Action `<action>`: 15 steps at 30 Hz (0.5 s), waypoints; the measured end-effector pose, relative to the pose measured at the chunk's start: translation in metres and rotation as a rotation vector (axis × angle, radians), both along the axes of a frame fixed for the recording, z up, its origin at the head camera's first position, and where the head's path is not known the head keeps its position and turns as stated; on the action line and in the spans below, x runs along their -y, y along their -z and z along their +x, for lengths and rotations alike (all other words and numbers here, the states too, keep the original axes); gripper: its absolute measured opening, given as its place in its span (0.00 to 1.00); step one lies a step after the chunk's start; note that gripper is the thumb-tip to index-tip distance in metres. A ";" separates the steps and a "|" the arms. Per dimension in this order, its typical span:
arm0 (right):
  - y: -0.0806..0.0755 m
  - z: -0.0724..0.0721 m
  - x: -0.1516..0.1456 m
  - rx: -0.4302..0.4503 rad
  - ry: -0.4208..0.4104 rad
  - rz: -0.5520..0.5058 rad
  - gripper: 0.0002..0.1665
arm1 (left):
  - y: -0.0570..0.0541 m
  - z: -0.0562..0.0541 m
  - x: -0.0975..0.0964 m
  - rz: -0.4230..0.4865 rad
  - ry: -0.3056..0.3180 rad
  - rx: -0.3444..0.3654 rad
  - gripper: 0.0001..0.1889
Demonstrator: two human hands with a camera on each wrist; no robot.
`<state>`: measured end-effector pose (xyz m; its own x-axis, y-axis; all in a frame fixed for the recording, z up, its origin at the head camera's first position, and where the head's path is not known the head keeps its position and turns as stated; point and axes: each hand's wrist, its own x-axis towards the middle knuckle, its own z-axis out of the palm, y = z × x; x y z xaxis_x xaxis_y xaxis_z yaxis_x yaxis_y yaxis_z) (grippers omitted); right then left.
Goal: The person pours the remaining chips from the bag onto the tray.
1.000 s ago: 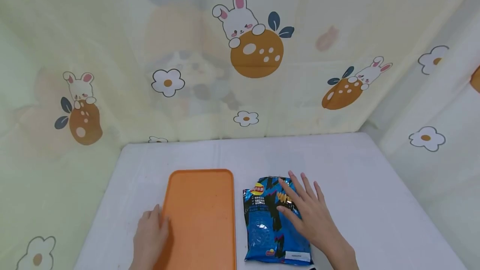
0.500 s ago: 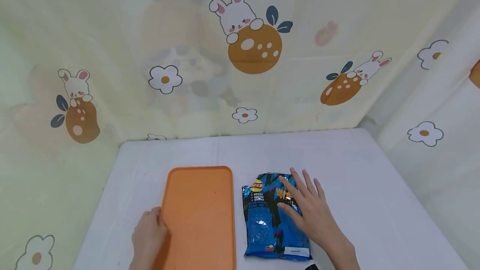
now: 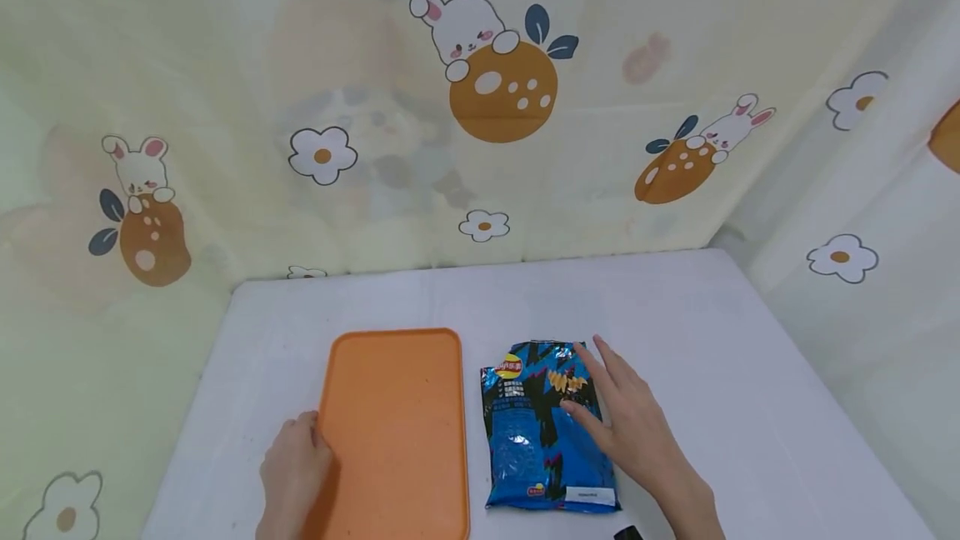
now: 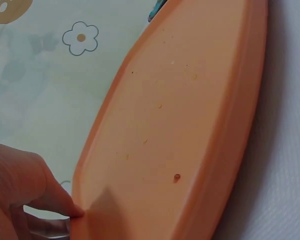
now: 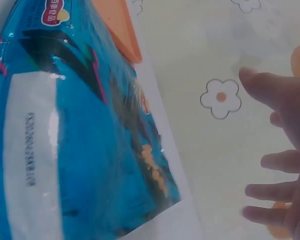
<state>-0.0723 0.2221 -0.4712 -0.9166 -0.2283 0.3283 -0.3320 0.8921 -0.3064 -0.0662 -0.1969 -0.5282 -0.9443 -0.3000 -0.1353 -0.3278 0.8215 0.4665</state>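
Note:
An orange tray [image 3: 397,432] lies on the left half of the table, with small crumbs [image 4: 177,178] on it. At its left rim, my left hand [image 3: 296,465] pinches the edge; in the left wrist view the thumb [image 4: 72,207] is on the rim and other fingers are partly hidden beyond it. To the right of the tray is a blue and black chip bag [image 3: 528,448] with a white label strip [image 5: 32,150]. My right hand [image 3: 637,427] is over the bag's right side, fingers spread and apart from it in the right wrist view.
A small black object [image 3: 628,532] shows at the bottom edge below the bag. The white table [image 3: 750,407] ends at the back against a printed curtain [image 3: 360,65], which also closes off both sides.
My left hand's fingers have closed in on the tray's rim. My right hand has turned more side-on, its fingers drawing closer together in the head view. Tray and bag keep their places.

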 end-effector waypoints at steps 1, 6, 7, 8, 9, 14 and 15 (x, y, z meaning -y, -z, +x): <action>0.001 0.002 -0.001 0.031 0.021 -0.012 0.51 | 0.001 0.001 0.000 0.003 0.001 0.001 0.19; 0.015 0.013 -0.010 0.207 0.146 -0.081 0.51 | 0.004 0.005 -0.001 0.009 0.016 -0.023 0.19; 0.018 0.015 -0.012 0.225 0.160 -0.097 0.51 | 0.003 0.005 -0.002 0.008 0.019 -0.028 0.19; 0.021 0.016 -0.013 0.240 0.170 -0.115 0.51 | 0.002 0.004 -0.002 0.009 0.019 -0.027 0.19; 0.025 0.017 -0.014 0.252 0.177 -0.131 0.50 | 0.002 0.003 -0.002 0.005 0.018 -0.025 0.19; 0.036 0.020 -0.017 0.329 0.201 -0.257 0.50 | -0.001 -0.002 -0.002 -0.010 0.000 0.009 0.19; 0.038 0.020 -0.017 0.354 0.209 -0.289 0.50 | -0.001 -0.002 -0.002 -0.011 -0.002 0.014 0.19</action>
